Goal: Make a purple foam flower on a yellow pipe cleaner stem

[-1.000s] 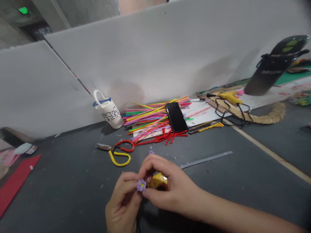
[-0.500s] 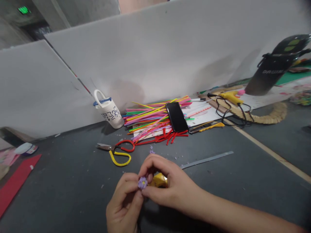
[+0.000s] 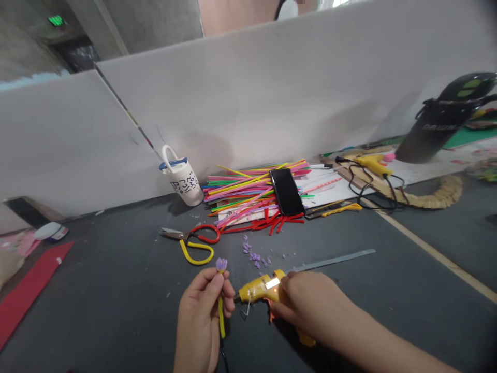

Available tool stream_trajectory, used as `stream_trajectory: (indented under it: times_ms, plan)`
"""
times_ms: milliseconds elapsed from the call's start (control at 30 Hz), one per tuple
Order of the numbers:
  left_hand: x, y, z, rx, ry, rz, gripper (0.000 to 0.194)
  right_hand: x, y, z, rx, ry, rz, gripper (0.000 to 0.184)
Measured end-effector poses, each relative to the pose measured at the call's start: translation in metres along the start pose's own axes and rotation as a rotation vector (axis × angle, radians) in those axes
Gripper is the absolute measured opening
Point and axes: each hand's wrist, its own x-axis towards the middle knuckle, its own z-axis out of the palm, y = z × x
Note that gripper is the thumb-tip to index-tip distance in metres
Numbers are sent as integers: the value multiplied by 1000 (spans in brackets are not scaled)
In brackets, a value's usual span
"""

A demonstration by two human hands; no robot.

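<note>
My left hand (image 3: 202, 311) pinches a small purple flower (image 3: 221, 264) between thumb and fingers, just below its petals. A yellow fuzzy stem (image 3: 221, 322) hangs from the flower in front of that palm. To the right, my right hand (image 3: 308, 298) is closed around a yellow hot glue gun (image 3: 254, 290) that lies low over the table. The gun's dark nozzle points left, close to my left fingers, and its orange trigger shows below. Small purple clippings (image 3: 254, 256) are scattered just beyond the gun. A translucent glue stick (image 3: 337, 260) lies behind my right hand.
Scissors (image 3: 197, 235) with red and yellow handles lie at left of centre. Behind are colourful pipe cleaners (image 3: 240, 186), a black phone (image 3: 287, 191) and a white cup (image 3: 188, 184). At the right stand a second glue gun (image 3: 373, 165) and a black bottle (image 3: 430, 127).
My right hand has left the flower and taken hold of the glue gun. My left hand keeps the flower, now turned upright with its stem showing. The purple clippings have come into view.
</note>
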Motion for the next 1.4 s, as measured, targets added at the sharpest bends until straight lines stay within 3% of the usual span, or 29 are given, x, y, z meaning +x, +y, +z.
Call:
stream_trajectory:
  times_ms: [100, 233, 467, 600, 667, 733, 867, 1100, 1233, 1400]
  plan:
    - [-1, -1, 0, 14, -13, 15, 12, 0, 1, 15, 69, 50, 16, 31]
    - [-2, 0, 2, 25, -15, 47, 12, 1, 10, 22, 249, 71, -9, 18]
    - [0, 5, -4, 52, 47, 126, 12, -1, 32, 5, 677, 64, -92, 10]
    - [1, 4, -5, 62, 64, 121, 10, -10, 40, -6, 1216, -120, -103, 24]
    - [0, 2, -3, 58, 65, 89, 11, -14, 39, -6, 1353, -202, -11, 21]
    - [-2, -1, -1, 38, 74, 59, 13, -18, 33, -2, 1425, -201, 60, 22]
    - [-8, -6, 6, -2, 71, -25, 17, -20, 14, 5, 1531, -22, 46, 29]
    - [-13, -11, 16, -199, -68, -397, 21, -7, -4, 6, 1555, 188, 70, 24]
    - [-13, -12, 15, -214, -52, -400, 20, 2, -14, 4, 1410, 191, 68, 22]
    - [-12, -10, 10, -176, -144, -372, 16, 7, -27, 2, 1378, 270, 12, 18]
